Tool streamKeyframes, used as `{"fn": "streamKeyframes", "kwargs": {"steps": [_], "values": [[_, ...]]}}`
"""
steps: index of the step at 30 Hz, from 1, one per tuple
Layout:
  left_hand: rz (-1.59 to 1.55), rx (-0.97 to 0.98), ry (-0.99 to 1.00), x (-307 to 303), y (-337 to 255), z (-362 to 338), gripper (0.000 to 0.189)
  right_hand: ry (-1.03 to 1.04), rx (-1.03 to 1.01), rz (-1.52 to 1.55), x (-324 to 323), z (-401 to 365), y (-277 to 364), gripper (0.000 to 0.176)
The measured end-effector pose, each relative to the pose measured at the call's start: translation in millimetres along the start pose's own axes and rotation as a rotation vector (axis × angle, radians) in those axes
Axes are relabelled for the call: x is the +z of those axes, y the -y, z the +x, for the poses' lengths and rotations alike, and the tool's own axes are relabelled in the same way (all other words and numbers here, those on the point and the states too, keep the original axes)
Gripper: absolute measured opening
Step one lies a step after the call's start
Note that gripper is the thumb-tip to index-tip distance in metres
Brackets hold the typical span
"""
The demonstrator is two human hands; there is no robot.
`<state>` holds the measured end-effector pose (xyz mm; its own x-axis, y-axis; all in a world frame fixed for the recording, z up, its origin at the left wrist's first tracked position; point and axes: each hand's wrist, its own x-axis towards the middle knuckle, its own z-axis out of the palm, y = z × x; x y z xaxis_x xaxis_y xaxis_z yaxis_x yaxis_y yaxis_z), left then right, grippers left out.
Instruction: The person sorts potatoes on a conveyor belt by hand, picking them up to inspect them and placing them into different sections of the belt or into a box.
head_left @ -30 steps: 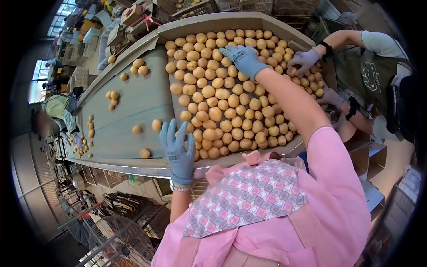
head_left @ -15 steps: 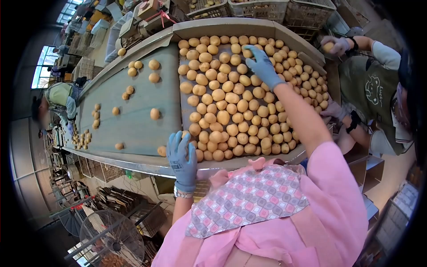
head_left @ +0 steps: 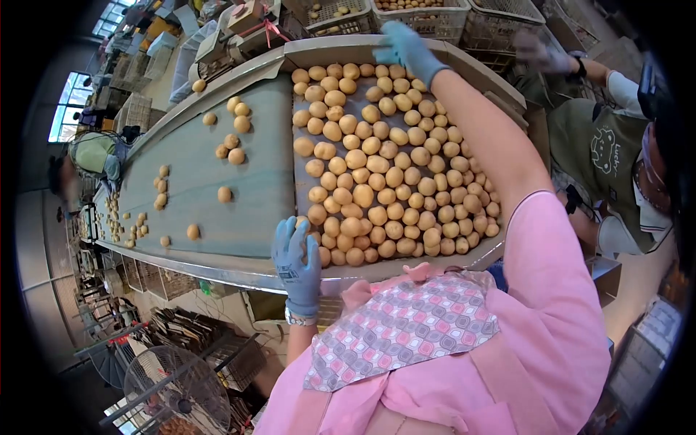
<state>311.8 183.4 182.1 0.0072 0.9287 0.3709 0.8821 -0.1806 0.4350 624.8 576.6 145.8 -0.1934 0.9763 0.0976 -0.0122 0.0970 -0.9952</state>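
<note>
Beyond the far rim, a co-worker's hand, motion-blurred.

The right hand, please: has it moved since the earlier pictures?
Yes, the right hand has moved away from over the round produce to the far wall.

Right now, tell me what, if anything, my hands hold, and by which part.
A round tan piece shows by the left hand; whether it is gripped, and where, cannot be told. Nothing shows in the right hand, but its palm is hidden.
</note>
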Motion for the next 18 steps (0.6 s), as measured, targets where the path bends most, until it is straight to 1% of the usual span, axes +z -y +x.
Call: {"fn": "streamKeyframes", "kwargs": {"steps": [1, 3, 4, 7, 10, 11, 14, 15, 18], "values": [[-0.006, -0.005, -0.005, 0.9, 0.9, -1.0, 0.035, 0.053, -0.318, -0.659, 2.6, 8.5, -23.4, 0.034], [-0.032, -0.046, 0.008, -4.0, 1.9, -3.4, 0.036, 0.228, -0.354, -1.225, 51.7, -37.5, -23.5, 0.027], [-0.022, -0.043, 0.003, -6.2, 0.8, -5.0, 0.036, 0.239, -0.336, -1.437, 68.5, -49.6, -46.2, 0.023], [-0.031, -0.026, -0.011, -5.4, 0.4, -6.2, 0.035, 0.239, -0.102, -1.553, 81.8, -59.3, -41.2, 0.021], [-0.054, -0.024, -0.019, 5.2, -2.0, 2.3, 0.036, 0.272, -0.083, -1.484, 65.3, -45.9, -53.1, 0.020], [-0.047, -0.019, -0.021, 5.5, -1.3, 1.2, 0.034, 0.293, -0.158, -1.485, 61.6, -43.6, -61.3, 0.019], [-0.043, -0.022, -0.006, 0.9, 2.8, -2.8, 0.033, 0.082, -0.284, -1.088, 60.8, -51.4, -66.3, 0.021], [-0.056, -0.024, -0.004, 0.0, 1.6, -1.5, 0.032, 0.051, -0.292, -1.001, 66.2, -58.8, -45.0, 0.025], [-0.066, -0.024, 0.006, -1.8, -5.5, 2.1, 0.031, 0.285, -0.260, -0.846, 104.2, -66.2, -21.9, 0.024]]}}
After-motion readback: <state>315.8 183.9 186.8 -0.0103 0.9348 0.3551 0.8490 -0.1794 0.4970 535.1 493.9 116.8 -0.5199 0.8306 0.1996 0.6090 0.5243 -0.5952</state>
